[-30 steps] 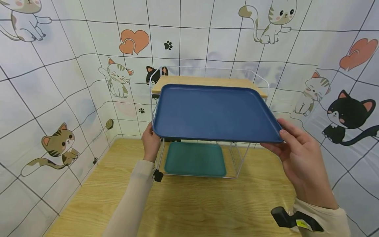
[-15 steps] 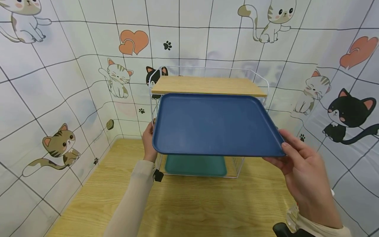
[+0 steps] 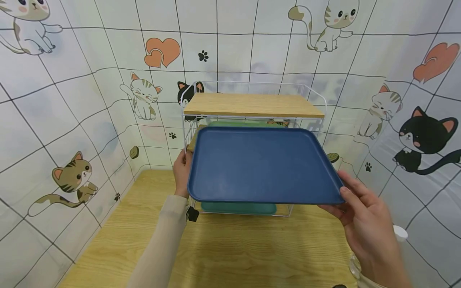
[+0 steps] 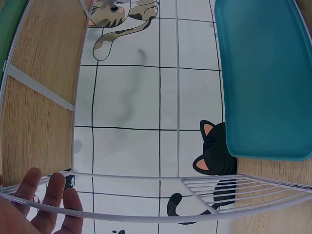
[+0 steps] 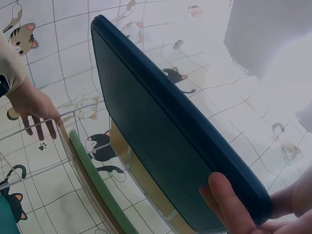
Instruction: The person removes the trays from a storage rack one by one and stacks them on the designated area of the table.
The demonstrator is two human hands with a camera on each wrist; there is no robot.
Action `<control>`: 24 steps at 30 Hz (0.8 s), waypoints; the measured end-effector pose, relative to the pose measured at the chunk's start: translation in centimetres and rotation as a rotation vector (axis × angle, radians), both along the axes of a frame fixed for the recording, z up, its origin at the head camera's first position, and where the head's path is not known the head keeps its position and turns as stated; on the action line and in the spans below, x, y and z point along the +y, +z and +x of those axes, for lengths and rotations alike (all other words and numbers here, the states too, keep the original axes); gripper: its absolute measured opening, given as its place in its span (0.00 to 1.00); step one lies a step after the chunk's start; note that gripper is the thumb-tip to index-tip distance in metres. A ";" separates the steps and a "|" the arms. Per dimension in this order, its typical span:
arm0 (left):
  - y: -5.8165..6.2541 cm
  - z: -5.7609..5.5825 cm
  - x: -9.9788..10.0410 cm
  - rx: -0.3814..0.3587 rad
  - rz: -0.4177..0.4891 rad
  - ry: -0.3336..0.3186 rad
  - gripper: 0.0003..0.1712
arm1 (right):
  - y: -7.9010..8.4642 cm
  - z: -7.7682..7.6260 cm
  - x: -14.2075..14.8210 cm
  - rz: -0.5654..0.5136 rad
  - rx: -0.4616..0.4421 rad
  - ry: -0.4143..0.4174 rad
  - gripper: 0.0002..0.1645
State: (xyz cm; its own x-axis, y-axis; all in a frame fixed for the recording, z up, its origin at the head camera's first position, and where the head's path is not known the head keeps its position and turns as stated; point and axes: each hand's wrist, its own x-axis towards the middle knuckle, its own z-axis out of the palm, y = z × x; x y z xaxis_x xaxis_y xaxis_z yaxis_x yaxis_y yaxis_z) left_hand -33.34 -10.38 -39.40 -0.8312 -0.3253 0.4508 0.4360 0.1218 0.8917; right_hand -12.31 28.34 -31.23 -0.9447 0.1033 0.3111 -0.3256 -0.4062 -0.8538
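A large blue tray is held up in front of the wire rack in the head view. My right hand pinches its near right corner, thumb on top and fingers beneath. At the rack's left side, my left hand grips the frame by the middle shelf; the left wrist view shows its fingers behind a white wire. A green tray lies on that middle shelf, mostly hidden from the head view by the blue tray. On the bottom shelf rests a teal tray.
The rack's wooden top shelf has a wire rail behind it. All stands on a wood-grain table against cat-print walls. A clear container with a white cap is partly hidden behind the right wrist.
The right hand and blue tray have come down, from before the top shelf to the middle shelf's level. More of the top shelf and part of the green tray now show. The left hand stays put.
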 end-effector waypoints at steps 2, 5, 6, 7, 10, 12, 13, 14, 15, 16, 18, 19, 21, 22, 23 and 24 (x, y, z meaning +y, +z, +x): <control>0.2 0.1 0.0 -0.008 -0.011 0.016 0.21 | -0.5 0.1 0.0 -0.001 -0.015 -0.003 0.24; 0.3 0.1 0.1 -0.018 -0.021 0.044 0.21 | -1.2 0.2 -0.1 0.007 -0.040 -0.023 0.24; 0.4 0.1 0.2 -0.024 -0.022 0.049 0.22 | -1.5 0.3 -0.1 0.013 -0.046 -0.028 0.24; 0.4 0.0 0.2 -0.028 -0.025 0.059 0.22 | -1.7 0.3 -0.1 0.024 -0.051 -0.036 0.24; 0.3 -0.1 0.3 -0.046 -0.024 0.078 0.22 | -2.7 0.4 -0.3 0.064 -0.071 -0.063 0.25; 0.3 -0.1 0.4 -0.058 -0.023 0.094 0.21 | -3.3 0.6 -0.3 0.091 -0.077 -0.071 0.26; 0.3 -0.1 0.4 -0.059 -0.019 0.096 0.21 | -3.6 0.6 -0.4 0.105 -0.085 -0.076 0.26; 0.3 -0.1 0.4 -0.060 -0.016 0.096 0.21 | -4.0 0.7 -0.4 0.114 -0.092 -0.077 0.25; 0.3 -0.1 0.5 -0.059 -0.016 0.099 0.21 | -4.3 0.8 -0.4 0.119 -0.101 -0.075 0.25; 0.3 -0.1 0.5 -0.058 -0.016 0.100 0.21 | -4.5 0.8 -0.4 0.122 -0.111 -0.074 0.24; 0.4 -0.1 0.5 -0.053 -0.009 0.097 0.20 | -5.0 0.9 -0.4 0.129 -0.135 -0.069 0.24; 0.4 0.0 0.5 -0.053 -0.004 0.093 0.20 | -5.2 1.0 -0.4 0.133 -0.144 -0.066 0.24; 0.5 0.0 0.5 -0.055 0.004 0.089 0.20 | -5.6 1.1 -0.4 0.135 -0.160 -0.063 0.26; 0.5 0.1 0.5 -0.056 0.003 0.086 0.20 | -5.8 1.2 -0.4 0.136 -0.165 -0.058 0.27; 0.5 0.1 0.5 -0.056 0.007 0.082 0.20 | -6.0 1.2 -0.4 0.136 -0.165 -0.055 0.27; 0.6 0.2 0.5 -0.056 0.010 0.078 0.20 | -6.1 1.3 -0.4 0.136 -0.163 -0.052 0.28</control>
State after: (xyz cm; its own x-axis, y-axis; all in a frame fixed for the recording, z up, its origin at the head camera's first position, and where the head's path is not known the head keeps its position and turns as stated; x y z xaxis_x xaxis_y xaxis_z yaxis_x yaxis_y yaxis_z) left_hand -33.18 -9.85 -38.84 -0.8267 -0.3947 0.4009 0.3751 0.1442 0.9157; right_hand -10.98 27.91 -37.35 -0.9782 0.1209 0.1690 -0.1963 -0.2702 -0.9426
